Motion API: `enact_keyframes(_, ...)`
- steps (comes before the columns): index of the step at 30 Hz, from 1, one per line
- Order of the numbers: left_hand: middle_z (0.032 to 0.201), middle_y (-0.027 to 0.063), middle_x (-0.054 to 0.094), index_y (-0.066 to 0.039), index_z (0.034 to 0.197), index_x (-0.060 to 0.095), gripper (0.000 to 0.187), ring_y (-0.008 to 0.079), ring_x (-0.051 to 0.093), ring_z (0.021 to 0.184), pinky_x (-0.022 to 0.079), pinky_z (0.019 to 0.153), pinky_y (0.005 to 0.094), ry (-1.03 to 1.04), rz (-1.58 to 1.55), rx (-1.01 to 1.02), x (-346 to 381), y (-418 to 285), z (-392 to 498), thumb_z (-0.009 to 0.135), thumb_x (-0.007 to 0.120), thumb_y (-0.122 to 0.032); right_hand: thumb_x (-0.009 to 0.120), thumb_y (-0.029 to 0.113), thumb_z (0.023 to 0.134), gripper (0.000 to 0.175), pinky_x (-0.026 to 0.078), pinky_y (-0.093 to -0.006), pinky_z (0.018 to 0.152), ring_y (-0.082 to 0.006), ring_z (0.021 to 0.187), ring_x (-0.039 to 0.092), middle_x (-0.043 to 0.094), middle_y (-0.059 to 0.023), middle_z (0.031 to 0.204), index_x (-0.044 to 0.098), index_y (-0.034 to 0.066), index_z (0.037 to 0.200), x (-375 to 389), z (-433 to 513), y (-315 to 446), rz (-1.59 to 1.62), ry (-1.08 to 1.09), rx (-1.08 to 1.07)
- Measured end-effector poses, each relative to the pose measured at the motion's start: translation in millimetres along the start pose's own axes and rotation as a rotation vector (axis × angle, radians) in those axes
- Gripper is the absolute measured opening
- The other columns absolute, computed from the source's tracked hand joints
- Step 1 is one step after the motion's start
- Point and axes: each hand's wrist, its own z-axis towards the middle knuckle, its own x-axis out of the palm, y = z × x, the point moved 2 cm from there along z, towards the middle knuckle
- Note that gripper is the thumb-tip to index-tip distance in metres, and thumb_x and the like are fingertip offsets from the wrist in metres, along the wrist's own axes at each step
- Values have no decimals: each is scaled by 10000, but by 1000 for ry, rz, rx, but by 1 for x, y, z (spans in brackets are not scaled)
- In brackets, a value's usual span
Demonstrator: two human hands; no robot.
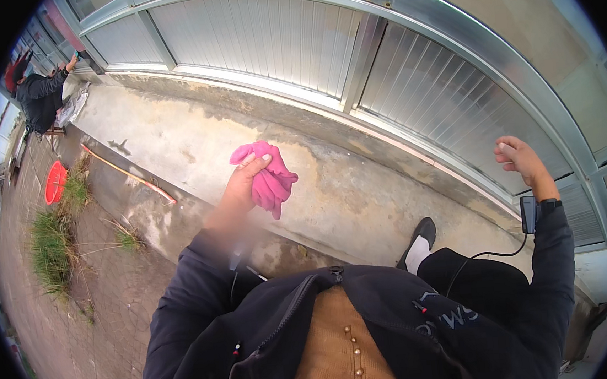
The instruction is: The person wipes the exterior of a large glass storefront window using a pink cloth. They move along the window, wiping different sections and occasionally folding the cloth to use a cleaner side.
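Note:
A crumpled pink cloth [273, 184] is gripped in my left hand [246, 179], out in front of my chest. The thumb presses on top of it, and folds of cloth hang below. My right hand [520, 157] is raised at the right, near a ribbed metal panel [467, 102]. Its fingers are loosely curled, and nothing shows in them. A small dark device [530, 214] with a cable sits at the right wrist.
A concrete ledge [335, 187] runs along the metal-framed glazed wall. To the left are a red basin [56, 182], a long stick [131, 176] and grass tufts [52, 252]. Another person [42, 98] sits at the far left, an arm stretched towards the wall.

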Motion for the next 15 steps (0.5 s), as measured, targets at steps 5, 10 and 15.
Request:
enact_keyframes(5, 1083, 96, 659, -43, 1289, 567, 414, 231, 661, 997, 544, 894, 367, -101, 79, 42, 0, -6, 27, 910, 698, -150, 595, 352, 1002, 412, 471, -244, 842, -76, 978, 624, 667, 1, 1187, 587, 119, 1342, -161, -94, -179, 462, -560, 40)
enact_keyframes(10, 1148, 133, 658, 5, 1345, 534, 470, 241, 659, 1043, 552, 891, 358, -176, 240, 165, 14, -29, 91, 941, 674, -190, 669, 299, 976, 363, 481, -254, 865, -79, 992, 642, 698, 19, 1149, 614, 103, 1277, -177, -120, -340, 1091, -761, 116)
enact_keyframes(15, 1229, 191, 652, 61, 1343, 557, 518, 246, 624, 1154, 496, 975, 356, -312, 784, 388, 15, -34, 158, 980, 613, -304, 681, 297, 969, 356, 486, -247, 855, -77, 987, 637, 692, 28, 1141, 617, 121, 1272, -165, -131, -356, 997, -662, 103)
